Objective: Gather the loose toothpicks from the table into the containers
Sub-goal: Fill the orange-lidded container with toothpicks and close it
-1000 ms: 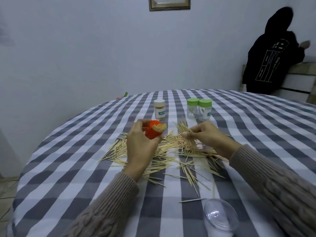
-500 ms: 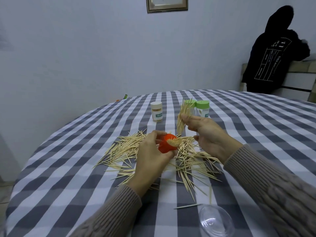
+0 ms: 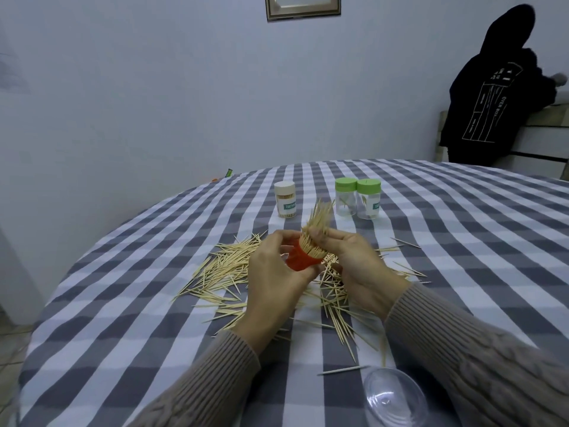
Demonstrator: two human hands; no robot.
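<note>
The surface is round and has a grey and white checked cloth. On its left and middle part lies a pile of loose toothpicks, spread flat in many directions; the pile goes on under both hands and out to the right.

Behind the pile stands a jar with a white lid, upright and full of toothpicks.

The left hand is above the pile, with its fingers curled around an orange container. The container is tilted, its open mouth turned up and to the right, and it is packed with toothpicks.

The right hand is just beside the left one, and its fingers pinch a bundle of toothpicks. The lower end of the bundle is at the mouth of the container and its upper end fans out upward.

Behind the hands, to the right of the white-lid jar, two green-lid jars stand upright and touch each other; they look almost empty.

Near the front edge, to the right, lies one single toothpick, and beside it a clear plastic lid.

In the far right corner a person in a dark hooded top stands turned away.
</note>
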